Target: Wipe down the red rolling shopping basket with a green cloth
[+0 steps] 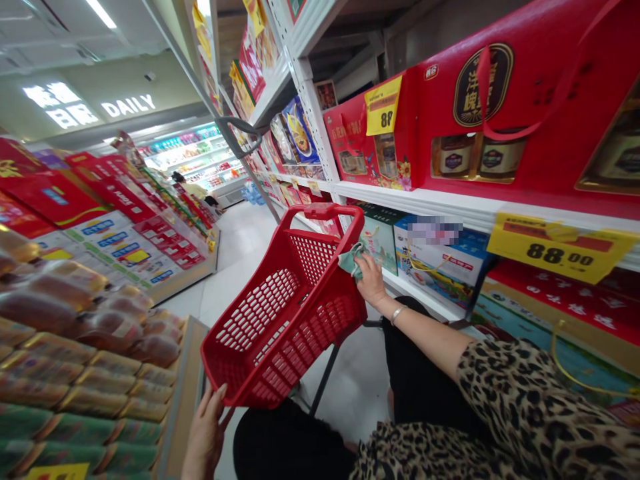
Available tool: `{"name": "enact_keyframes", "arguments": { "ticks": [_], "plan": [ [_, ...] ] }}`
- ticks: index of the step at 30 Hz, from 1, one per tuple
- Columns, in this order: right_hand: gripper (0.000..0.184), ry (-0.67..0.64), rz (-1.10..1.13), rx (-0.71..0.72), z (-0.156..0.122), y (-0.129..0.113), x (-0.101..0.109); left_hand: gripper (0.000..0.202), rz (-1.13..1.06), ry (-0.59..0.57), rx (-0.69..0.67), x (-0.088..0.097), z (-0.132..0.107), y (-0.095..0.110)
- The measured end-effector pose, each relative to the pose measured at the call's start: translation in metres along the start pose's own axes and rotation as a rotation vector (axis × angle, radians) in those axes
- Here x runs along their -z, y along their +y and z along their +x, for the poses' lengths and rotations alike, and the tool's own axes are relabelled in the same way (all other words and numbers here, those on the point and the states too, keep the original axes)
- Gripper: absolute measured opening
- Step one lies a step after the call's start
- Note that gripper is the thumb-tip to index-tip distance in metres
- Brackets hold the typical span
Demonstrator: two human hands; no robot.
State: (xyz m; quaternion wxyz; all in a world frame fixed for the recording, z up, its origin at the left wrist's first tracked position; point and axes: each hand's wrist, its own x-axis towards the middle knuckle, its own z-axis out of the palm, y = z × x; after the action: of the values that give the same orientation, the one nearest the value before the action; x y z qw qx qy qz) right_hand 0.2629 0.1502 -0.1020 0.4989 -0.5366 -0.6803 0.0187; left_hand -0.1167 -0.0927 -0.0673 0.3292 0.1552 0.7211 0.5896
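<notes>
A red plastic shopping basket [280,320] is tilted up in front of me in a shop aisle, its handle at the top. My left hand [205,433] grips its lower near corner, fingers curled on the rim. My right hand [371,279] is closed on a small green cloth [351,259] and presses it against the basket's upper right edge. A bracelet sits on my right wrist, and a leopard-print sleeve covers the arm.
Shelves [450,203] on the right hold red gift boxes [500,100] and yellow price tags [555,250]. A display of wrapped food packs [75,347] and red boxes fills the left. The white floor [240,247] runs ahead, with a person [187,187] far down the aisle.
</notes>
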Motion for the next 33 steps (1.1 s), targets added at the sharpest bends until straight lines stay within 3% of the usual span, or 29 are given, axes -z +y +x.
{"name": "enact_keyframes", "arguments": {
  "ticks": [8,14,18,22,28,33],
  "plan": [
    [0.057,-0.354,-0.1,-0.305,-0.062,0.0,-0.021,0.039,-0.046,0.026,0.028,-0.008,0.001,0.005],
    [0.046,-0.445,-0.115,-0.453,-0.096,0.001,-0.044,0.04,0.033,-0.016,-0.001,-0.013,-0.001,0.007],
    [0.048,-0.477,-0.089,-0.449,-0.11,-0.003,-0.059,0.045,0.036,-0.029,0.003,-0.016,-0.002,0.007],
    [0.048,-0.551,-0.039,-0.406,-0.13,-0.023,-0.066,0.049,0.021,-0.06,-0.027,-0.018,-0.001,0.004],
    [0.048,-0.722,0.117,-0.264,-0.163,-0.06,-0.059,0.055,0.033,-0.051,-0.013,-0.025,-0.002,0.003],
    [0.044,-0.736,0.248,-0.225,-0.173,-0.064,-0.047,0.061,0.07,-0.049,-0.018,-0.03,-0.004,0.002]
  ]
}}
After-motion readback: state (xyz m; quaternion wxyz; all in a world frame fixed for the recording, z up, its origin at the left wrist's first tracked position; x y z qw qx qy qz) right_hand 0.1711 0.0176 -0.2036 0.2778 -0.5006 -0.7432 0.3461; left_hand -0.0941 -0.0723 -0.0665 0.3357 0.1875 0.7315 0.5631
